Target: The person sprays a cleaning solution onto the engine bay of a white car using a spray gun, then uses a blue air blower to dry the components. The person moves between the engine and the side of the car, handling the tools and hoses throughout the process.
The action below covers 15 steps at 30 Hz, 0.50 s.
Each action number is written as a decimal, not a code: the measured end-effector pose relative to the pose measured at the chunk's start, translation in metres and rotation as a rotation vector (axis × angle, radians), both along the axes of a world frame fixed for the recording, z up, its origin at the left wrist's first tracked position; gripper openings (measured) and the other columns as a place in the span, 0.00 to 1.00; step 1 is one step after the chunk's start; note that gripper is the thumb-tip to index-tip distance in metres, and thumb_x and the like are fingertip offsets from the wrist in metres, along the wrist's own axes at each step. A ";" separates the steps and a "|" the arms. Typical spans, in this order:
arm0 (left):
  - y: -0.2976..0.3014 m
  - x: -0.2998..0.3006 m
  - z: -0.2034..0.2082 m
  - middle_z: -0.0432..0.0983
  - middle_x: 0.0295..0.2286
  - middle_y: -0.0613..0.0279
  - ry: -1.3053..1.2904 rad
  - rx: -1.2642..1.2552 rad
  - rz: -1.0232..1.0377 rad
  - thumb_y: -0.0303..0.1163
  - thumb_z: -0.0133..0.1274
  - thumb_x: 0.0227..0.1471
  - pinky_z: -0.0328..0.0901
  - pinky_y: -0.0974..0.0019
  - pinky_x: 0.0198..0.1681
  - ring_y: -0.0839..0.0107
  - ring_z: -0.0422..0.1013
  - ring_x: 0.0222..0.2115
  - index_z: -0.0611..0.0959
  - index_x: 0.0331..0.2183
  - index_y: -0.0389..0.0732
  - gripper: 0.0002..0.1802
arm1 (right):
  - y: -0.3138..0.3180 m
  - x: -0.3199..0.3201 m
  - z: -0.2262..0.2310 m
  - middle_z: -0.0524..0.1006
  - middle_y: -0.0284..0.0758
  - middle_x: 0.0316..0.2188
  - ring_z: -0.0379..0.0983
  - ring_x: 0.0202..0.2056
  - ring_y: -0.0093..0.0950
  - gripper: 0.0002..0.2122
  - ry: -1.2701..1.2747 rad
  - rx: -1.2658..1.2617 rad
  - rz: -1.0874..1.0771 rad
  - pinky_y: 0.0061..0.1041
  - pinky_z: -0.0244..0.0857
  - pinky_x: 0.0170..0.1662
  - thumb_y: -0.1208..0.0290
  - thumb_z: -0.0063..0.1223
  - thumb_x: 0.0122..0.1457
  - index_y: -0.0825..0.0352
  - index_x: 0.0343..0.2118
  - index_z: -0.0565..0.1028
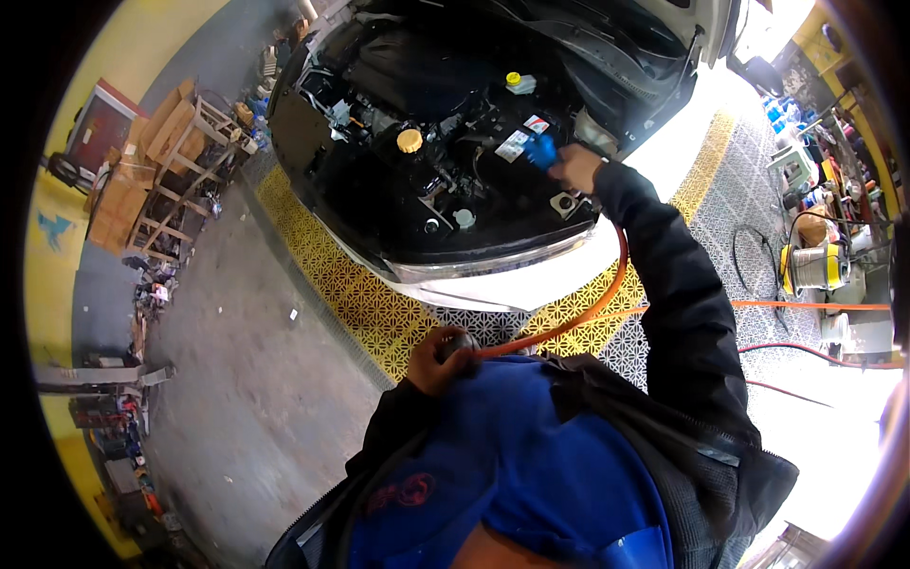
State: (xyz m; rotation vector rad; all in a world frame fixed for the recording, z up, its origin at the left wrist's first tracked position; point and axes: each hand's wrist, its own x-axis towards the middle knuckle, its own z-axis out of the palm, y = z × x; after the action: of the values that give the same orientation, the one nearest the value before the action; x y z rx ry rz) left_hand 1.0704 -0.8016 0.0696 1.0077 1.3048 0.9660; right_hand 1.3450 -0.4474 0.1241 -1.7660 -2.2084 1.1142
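My right hand (575, 169) reaches over the open engine bay (398, 199), its fingers closed on a blue object (541, 152) that is too blurred to name for certain. An orange hose (607, 296) curves from below my right wrist back towards my body. At its near end, my left hand (434, 362) is closed around a dark grey rounded piece (457, 345) in front of my waist. In the bay sit a yellow-orange cap (409, 141), a smaller bright yellow cap (514, 79) and white labels (512, 146) close to the blue object.
White covering (455, 295) edges the car's front. Yellow and black grid tiles (313, 232) meet a grey floor (256, 379). Cardboard (118, 204) and a wooden rack (175, 180) stand left. On the right are a yellow-and-grey machine (817, 266), a stool (794, 156) and several hoses.
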 end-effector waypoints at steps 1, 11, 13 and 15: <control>0.001 0.000 -0.001 0.79 0.31 0.56 0.016 0.018 -0.015 0.41 0.60 0.49 0.70 0.69 0.37 0.70 0.76 0.31 0.75 0.47 0.36 0.28 | -0.010 -0.008 0.009 0.78 0.54 0.32 0.75 0.40 0.50 0.20 0.057 -0.125 0.116 0.41 0.70 0.42 0.59 0.53 0.53 0.73 0.40 0.75; 0.006 0.009 0.025 0.78 0.32 0.56 0.060 -0.023 -0.105 0.43 0.59 0.49 0.69 0.68 0.39 0.70 0.75 0.33 0.75 0.45 0.35 0.27 | 0.028 0.039 -0.053 0.76 0.47 0.24 0.75 0.25 0.41 0.12 -0.282 0.641 -0.005 0.35 0.71 0.30 0.67 0.51 0.56 0.73 0.34 0.75; 0.004 0.005 0.027 0.77 0.32 0.58 0.106 -0.037 -0.064 0.47 0.59 0.48 0.69 0.68 0.38 0.72 0.74 0.32 0.74 0.46 0.36 0.29 | -0.002 0.021 -0.008 0.76 0.47 0.25 0.76 0.26 0.40 0.13 -0.153 0.206 -0.113 0.37 0.70 0.30 0.67 0.50 0.57 0.74 0.34 0.74; 0.000 0.000 0.010 0.76 0.32 0.59 0.044 0.000 -0.096 0.48 0.60 0.48 0.68 0.68 0.39 0.73 0.73 0.32 0.74 0.46 0.36 0.31 | -0.034 0.017 0.007 0.77 0.51 0.27 0.77 0.30 0.45 0.13 0.025 -0.032 0.099 0.41 0.71 0.34 0.67 0.49 0.55 0.75 0.31 0.75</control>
State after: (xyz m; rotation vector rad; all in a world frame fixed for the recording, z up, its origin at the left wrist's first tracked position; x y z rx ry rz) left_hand 1.0707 -0.8014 0.0800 1.0869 1.2811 0.8747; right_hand 1.3617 -0.4811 0.1310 -1.6607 -2.2989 1.1909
